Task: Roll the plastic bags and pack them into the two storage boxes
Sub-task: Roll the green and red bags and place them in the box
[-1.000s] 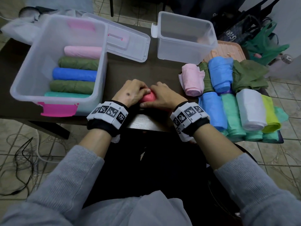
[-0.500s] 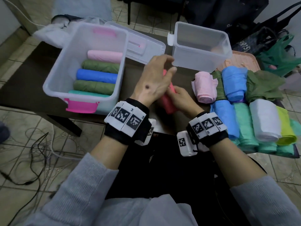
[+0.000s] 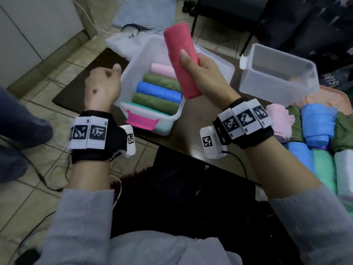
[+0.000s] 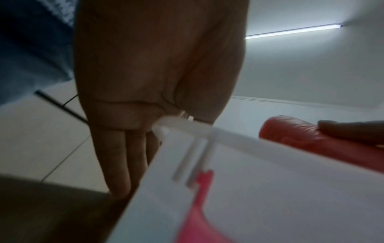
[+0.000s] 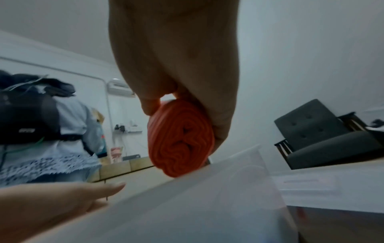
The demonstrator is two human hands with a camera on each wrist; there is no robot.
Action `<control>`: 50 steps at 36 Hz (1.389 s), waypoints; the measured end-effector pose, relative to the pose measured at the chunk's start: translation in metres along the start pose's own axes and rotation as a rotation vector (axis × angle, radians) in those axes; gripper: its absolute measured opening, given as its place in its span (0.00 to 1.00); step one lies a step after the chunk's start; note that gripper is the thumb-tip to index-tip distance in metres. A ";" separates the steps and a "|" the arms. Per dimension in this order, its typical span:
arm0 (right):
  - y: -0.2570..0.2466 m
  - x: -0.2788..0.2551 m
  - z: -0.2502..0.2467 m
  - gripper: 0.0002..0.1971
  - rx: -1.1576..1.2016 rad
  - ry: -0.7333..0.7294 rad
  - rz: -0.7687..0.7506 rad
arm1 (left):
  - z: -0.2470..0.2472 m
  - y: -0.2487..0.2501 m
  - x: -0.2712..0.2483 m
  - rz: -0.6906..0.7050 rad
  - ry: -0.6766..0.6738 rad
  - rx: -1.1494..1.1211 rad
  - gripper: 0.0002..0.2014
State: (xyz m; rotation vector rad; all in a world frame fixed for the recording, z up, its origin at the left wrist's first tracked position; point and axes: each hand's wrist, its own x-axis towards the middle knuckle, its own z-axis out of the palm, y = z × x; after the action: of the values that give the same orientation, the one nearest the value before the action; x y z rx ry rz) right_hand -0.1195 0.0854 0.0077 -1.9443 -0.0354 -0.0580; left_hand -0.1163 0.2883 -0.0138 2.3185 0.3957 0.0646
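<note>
Above box [image 3: 172,119]: red roll [image 3: 180,61], prob. in R fingers [image 3: 184,56]

Head looks down; wrist views look upward, close.

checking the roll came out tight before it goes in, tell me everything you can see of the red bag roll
The red bag roll is a tight cylinder of thin, slightly crinkled red-pink plastic. The right wrist view shows its end as packed spiral layers with no loose tail visible. It is held in the air, tilted nearly upright, above the storage box with pink latches. The right hand grips its lower half, thumb across the front. Nothing else touches it; the left hand is apart.
</note>
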 end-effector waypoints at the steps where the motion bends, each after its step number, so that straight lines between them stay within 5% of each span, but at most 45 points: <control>1: -0.001 0.003 0.007 0.13 -0.049 -0.010 -0.018 | 0.003 -0.003 0.001 -0.034 -0.050 -0.029 0.22; 6: -0.004 0.009 0.031 0.15 -0.381 -0.115 -0.127 | 0.011 -0.003 0.004 -0.122 -0.151 -0.179 0.22; 14: -0.004 0.011 0.058 0.23 -0.603 -0.309 -0.085 | 0.025 -0.021 0.011 0.004 0.004 -0.216 0.21; 24: -0.006 0.009 0.068 0.17 -0.903 -0.631 -0.010 | 0.030 -0.041 -0.003 0.103 0.156 -0.432 0.15; 30: -0.006 0.000 0.075 0.20 -0.863 -0.686 0.011 | 0.032 -0.051 -0.013 0.135 0.227 -0.521 0.15; 36: 0.004 -0.016 0.092 0.23 -0.810 -0.507 -0.168 | 0.034 -0.053 -0.017 0.180 0.258 -0.554 0.15; 42: 0.012 -0.015 0.094 0.23 -0.682 -0.633 -0.224 | 0.035 -0.053 -0.016 0.183 0.262 -0.565 0.15; 45: 0.010 -0.016 0.090 0.22 -0.591 -0.516 -0.278 | 0.036 -0.053 -0.014 0.176 0.238 -0.570 0.15; 48: 0.014 -0.017 0.085 0.21 -0.556 -0.041 -0.466 | 0.035 -0.050 -0.012 0.172 0.217 -0.553 0.15; 50: 0.020 -0.014 0.077 0.24 -0.592 0.297 -0.425 | 0.034 -0.047 -0.010 0.168 0.224 -0.529 0.15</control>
State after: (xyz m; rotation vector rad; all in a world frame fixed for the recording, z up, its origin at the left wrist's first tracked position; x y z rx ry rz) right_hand -0.1304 0.1496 -0.0392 -2.4641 -0.2586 -0.7057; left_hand -0.1329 0.2924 -0.0704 1.8176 0.2546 0.4595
